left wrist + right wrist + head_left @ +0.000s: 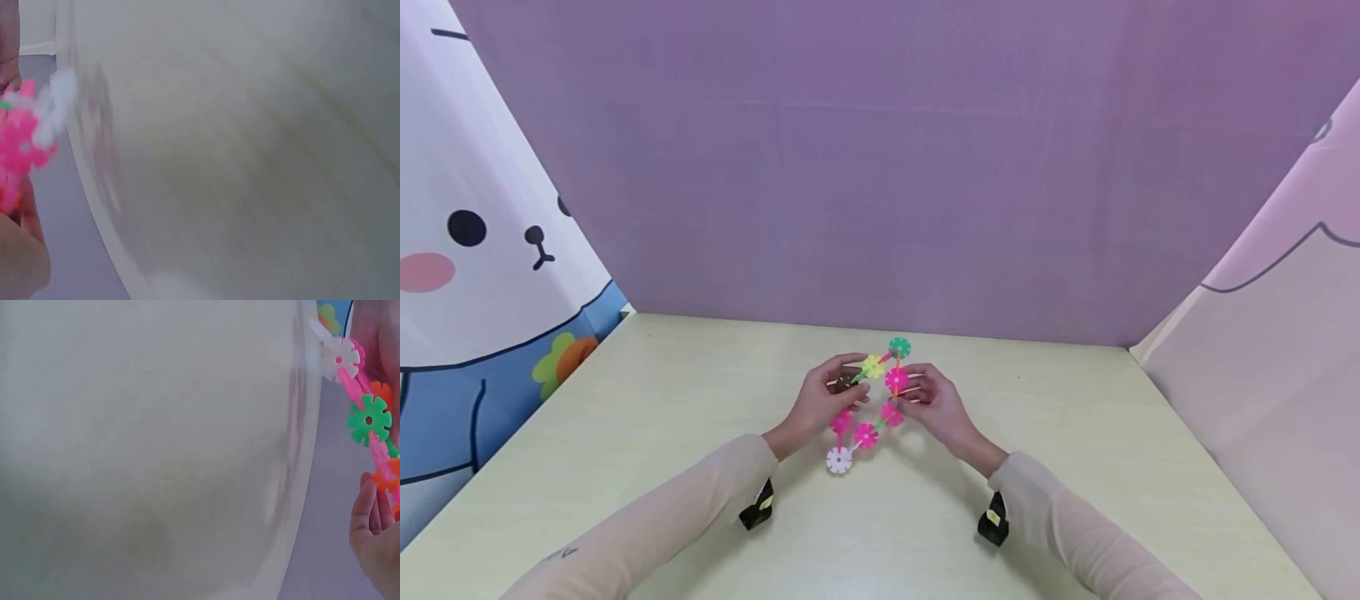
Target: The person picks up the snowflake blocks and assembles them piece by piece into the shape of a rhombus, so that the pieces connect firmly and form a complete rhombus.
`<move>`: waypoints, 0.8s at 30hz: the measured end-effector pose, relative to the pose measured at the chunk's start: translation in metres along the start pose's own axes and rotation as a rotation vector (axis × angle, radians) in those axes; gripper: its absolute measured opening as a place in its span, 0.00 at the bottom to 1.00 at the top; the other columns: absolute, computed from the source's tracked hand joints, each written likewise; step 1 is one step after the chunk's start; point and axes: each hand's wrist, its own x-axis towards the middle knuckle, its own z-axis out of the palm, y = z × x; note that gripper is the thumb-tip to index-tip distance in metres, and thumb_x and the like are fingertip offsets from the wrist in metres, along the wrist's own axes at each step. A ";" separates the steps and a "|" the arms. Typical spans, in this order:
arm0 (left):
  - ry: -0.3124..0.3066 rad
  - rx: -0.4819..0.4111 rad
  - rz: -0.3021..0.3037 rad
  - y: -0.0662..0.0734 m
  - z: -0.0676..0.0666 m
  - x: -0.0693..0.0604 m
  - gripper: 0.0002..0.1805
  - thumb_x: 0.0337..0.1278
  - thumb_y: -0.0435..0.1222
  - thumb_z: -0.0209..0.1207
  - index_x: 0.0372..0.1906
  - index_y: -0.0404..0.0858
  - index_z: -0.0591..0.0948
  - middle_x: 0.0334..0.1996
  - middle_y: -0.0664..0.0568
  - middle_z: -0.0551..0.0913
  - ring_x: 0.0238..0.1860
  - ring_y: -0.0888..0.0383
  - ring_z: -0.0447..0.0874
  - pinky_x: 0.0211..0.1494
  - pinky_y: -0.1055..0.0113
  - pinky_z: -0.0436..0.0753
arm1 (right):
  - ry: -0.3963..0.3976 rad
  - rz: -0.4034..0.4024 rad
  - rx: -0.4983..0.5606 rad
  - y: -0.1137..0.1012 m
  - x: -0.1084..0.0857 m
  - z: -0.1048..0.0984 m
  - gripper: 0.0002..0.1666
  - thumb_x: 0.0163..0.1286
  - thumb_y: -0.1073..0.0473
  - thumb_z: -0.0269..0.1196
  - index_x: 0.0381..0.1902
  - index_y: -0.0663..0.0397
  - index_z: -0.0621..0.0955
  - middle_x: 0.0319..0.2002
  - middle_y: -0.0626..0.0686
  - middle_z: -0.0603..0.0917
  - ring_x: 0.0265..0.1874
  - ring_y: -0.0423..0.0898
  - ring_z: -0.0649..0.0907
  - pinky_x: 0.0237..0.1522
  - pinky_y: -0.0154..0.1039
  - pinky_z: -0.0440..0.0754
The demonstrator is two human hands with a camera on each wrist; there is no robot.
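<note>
A loop of slotted plastic flower discs is raised above the table between both hands. Along it I see a green disc (899, 347), a yellow disc (873, 366), several pink discs (867, 435) and a white disc (838, 460) hanging lowest. On the loop's left side my left hand (811, 406) pinches it between thumb and fingers, partly covering a dark disc. My right hand (946, 417) pinches the right side by the pink discs. Orange discs (385, 477) and a green disc (369, 420) also show in the right wrist view.
A pale wooden table (1075, 433) lies below the hands. Behind it stands a purple panel (880, 183), with cartoon-printed cloths to the left (482, 167) and right (1277, 350). A black device (756, 506) hangs under the left wrist, another (994, 521) under the right.
</note>
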 end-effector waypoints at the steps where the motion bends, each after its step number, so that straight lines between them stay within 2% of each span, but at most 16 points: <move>1: -0.001 -0.004 -0.007 -0.003 0.000 0.002 0.25 0.54 0.30 0.59 0.58 0.42 0.72 0.50 0.32 0.76 0.35 0.51 0.85 0.39 0.61 0.83 | -0.006 -0.007 -0.015 -0.001 0.001 -0.002 0.25 0.58 0.69 0.62 0.54 0.60 0.70 0.46 0.65 0.79 0.41 0.51 0.81 0.40 0.33 0.81; 3: -0.007 -0.010 -0.021 -0.006 0.000 0.004 0.26 0.53 0.29 0.60 0.59 0.41 0.71 0.51 0.30 0.75 0.36 0.53 0.85 0.39 0.62 0.83 | -0.025 0.000 -0.034 -0.008 0.000 -0.005 0.26 0.59 0.69 0.61 0.55 0.62 0.70 0.47 0.66 0.78 0.43 0.54 0.80 0.40 0.33 0.81; 8: -0.024 0.008 -0.087 -0.008 0.000 0.006 0.29 0.51 0.28 0.60 0.60 0.42 0.70 0.52 0.34 0.75 0.41 0.54 0.83 0.41 0.64 0.83 | -0.079 0.000 -0.069 -0.004 0.006 -0.015 0.26 0.60 0.68 0.60 0.57 0.61 0.70 0.48 0.66 0.77 0.43 0.55 0.80 0.42 0.36 0.81; 10: -0.026 0.019 -0.104 -0.009 0.001 0.007 0.29 0.51 0.28 0.60 0.61 0.42 0.70 0.52 0.35 0.76 0.41 0.54 0.83 0.41 0.64 0.83 | -0.085 0.000 -0.077 0.005 0.012 -0.018 0.25 0.60 0.67 0.61 0.56 0.59 0.71 0.48 0.64 0.77 0.41 0.50 0.81 0.41 0.37 0.81; 15: -0.037 0.045 -0.117 -0.011 0.002 0.011 0.28 0.53 0.27 0.59 0.62 0.38 0.68 0.52 0.33 0.75 0.40 0.52 0.84 0.41 0.63 0.83 | -0.096 0.023 -0.080 0.009 0.018 -0.023 0.24 0.60 0.68 0.60 0.56 0.59 0.72 0.48 0.62 0.77 0.38 0.47 0.82 0.40 0.39 0.82; 20: -0.039 0.079 -0.157 -0.012 0.003 0.016 0.28 0.53 0.26 0.58 0.62 0.35 0.67 0.52 0.34 0.75 0.40 0.47 0.84 0.42 0.62 0.83 | -0.119 0.041 -0.104 0.015 0.023 -0.025 0.24 0.61 0.68 0.59 0.57 0.62 0.71 0.49 0.64 0.75 0.39 0.50 0.83 0.39 0.39 0.82; 24: -0.027 0.124 -0.195 -0.015 0.003 0.020 0.27 0.53 0.26 0.58 0.61 0.36 0.69 0.51 0.37 0.76 0.38 0.50 0.85 0.40 0.62 0.83 | -0.122 0.069 -0.142 0.020 0.028 -0.025 0.23 0.61 0.68 0.58 0.56 0.64 0.71 0.49 0.65 0.75 0.42 0.53 0.82 0.40 0.39 0.82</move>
